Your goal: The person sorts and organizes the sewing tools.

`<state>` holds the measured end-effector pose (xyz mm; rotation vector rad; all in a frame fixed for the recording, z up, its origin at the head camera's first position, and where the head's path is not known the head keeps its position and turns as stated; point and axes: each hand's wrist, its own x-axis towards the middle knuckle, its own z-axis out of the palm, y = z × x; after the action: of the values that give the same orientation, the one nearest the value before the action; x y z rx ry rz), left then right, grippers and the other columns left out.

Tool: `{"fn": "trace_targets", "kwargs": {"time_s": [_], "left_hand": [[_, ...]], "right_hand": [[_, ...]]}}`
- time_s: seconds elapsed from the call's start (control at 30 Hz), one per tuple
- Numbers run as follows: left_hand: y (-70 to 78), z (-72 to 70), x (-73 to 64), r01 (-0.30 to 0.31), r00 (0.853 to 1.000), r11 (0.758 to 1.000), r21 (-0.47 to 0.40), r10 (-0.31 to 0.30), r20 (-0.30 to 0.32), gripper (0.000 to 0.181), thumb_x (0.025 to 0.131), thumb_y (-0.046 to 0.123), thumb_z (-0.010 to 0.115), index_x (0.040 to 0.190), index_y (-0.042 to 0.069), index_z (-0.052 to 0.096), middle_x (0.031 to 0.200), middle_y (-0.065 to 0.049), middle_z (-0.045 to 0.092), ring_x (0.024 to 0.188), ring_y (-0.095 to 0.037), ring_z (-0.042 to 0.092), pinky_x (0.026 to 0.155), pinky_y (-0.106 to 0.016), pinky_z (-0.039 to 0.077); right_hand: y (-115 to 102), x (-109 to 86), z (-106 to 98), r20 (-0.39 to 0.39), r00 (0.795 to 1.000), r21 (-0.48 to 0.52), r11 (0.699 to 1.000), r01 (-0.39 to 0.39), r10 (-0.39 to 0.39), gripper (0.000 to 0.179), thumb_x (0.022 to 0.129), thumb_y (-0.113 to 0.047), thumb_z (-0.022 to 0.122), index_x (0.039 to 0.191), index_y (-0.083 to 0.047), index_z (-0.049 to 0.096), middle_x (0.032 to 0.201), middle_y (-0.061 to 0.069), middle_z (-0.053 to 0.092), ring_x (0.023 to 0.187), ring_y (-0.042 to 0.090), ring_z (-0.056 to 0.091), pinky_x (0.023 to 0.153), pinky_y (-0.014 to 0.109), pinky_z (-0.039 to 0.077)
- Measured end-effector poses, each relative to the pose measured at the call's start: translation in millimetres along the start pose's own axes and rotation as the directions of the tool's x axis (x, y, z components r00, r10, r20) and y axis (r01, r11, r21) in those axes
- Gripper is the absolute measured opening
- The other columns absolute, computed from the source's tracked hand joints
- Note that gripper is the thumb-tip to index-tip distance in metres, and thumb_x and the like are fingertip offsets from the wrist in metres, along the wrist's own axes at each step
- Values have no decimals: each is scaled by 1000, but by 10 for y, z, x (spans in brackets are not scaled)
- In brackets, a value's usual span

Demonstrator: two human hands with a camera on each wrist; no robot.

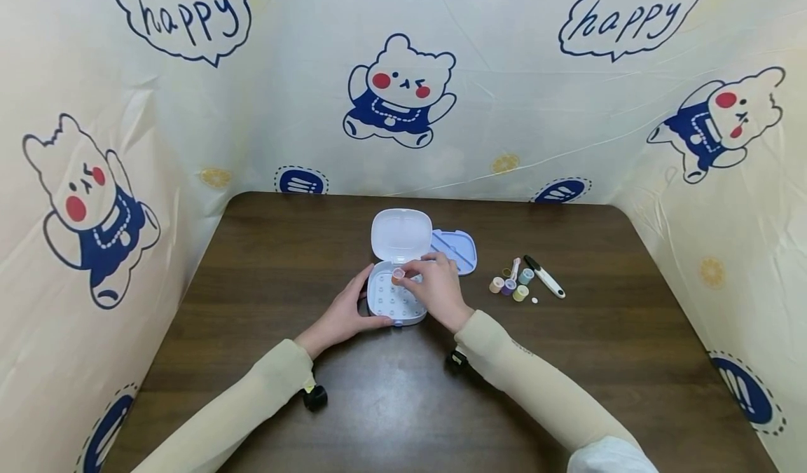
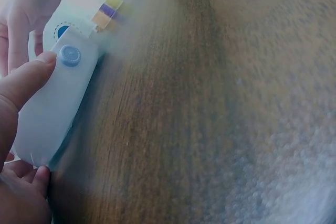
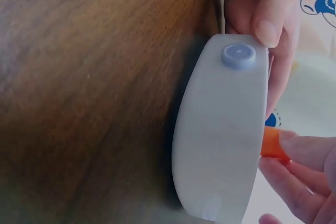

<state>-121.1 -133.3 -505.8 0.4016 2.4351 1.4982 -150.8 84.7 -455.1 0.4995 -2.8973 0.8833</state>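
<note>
White case [image 3: 220,124] stands open on a dark wooden table [image 1: 391,389], its pale blue clasp [image 3: 238,56] at six o'clock, towards the wearer. The left hand [image 1: 343,319] grips it, thumb along the front and fingers round the side at nine o'clock; that brace should stay firm, since so light-looking a box could skid. Rows of small pegs [image 1: 380,300] line the floor. The small white disc [image 1: 534,300] and four other spools [image 1: 508,288] are at three o'clock, well apart from the case. Over the pegs' twelve o'clock half, the right hand [image 1: 435,287] pinches an orange spool [image 1: 398,276]; whether it sits on a peg is hidden. Better, I judge, to keep it upright and move it straight along the peg's line, fingertips high, without levering sideways. Farther out come the black-and-white tool [image 1: 545,277] near two o'clock, the blue tray [image 1: 463,249] towards one, and the raised lid [image 1: 401,235] at twelve.
</note>
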Motion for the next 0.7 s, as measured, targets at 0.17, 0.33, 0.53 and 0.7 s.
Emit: {"fn": "trace_targets", "kwargs": {"time_s": [0.17,0.33,0.53,0.7], "left_hand": [[8,-2,-8,-17,1000,1000,-8,17,0,115,82,33,91,166,7,17,167,-19,29,147,-36,42,119,-51,40],[9,-8,0,-4,1000,1000,-5,4,6,116,82,34,92,167,8,16,168,-17,28,149,-33,39,120,-49,39],[1,-8,9,-13,1000,1000,-12,13,4,117,81,33,92,167,8,16,167,-17,28,148,-33,40,120,-48,39],[-29,3,7,-44,999,999,-9,44,-7,115,82,30,92,166,5,17,167,-19,29,147,-35,41,119,-50,40]], "right_hand": [[-23,65,28,26,999,5,1000,27,-27,23,92,-33,82,109,-18,83,93,-3,79,103,26,56,91,44,43],[-53,138,60,43,998,-29,998,50,-48,20,92,-32,82,106,-16,84,91,-2,79,100,25,57,90,44,44],[-98,199,89,40,994,-71,992,103,-100,17,92,-29,83,101,-14,83,84,-2,77,90,24,57,84,41,45],[-121,225,104,52,993,-98,989,112,-107,16,92,-29,82,99,-14,83,82,-3,77,80,21,52,75,37,43]]}}
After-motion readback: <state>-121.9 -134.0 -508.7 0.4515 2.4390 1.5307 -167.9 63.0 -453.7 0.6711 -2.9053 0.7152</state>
